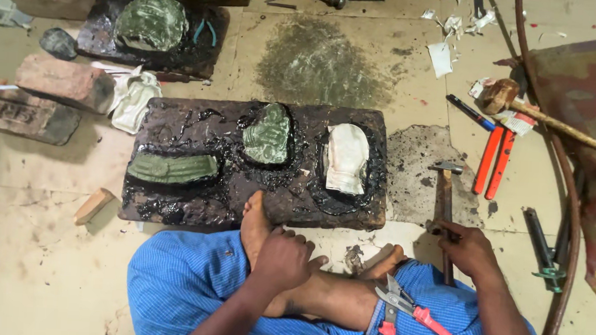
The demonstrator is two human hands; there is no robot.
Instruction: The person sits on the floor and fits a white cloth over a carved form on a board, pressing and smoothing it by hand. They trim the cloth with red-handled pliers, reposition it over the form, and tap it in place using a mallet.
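I sit cross-legged on the floor in a blue wrap. My right hand (471, 250) grips the wooden handle of a hammer (444, 197) whose steel head rests on the floor right of a dark pitch-covered slab (206, 203). My left hand (282, 260) lies closed on my own foot at the slab's near edge. Set in the pitch are three embossed metal pieces: a green strip (172, 168) at left, a green piece (269, 134) in the middle, a pale silvery piece (347, 158) at right.
Red-handled snips (403, 312) lie on my lap. Orange-handled pliers (493, 162), a pen and a wooden mallet (515, 105) lie to the right beside a hose. A second pitch slab (151, 31) with a green relief sits behind; bricks (62, 80) lie left.
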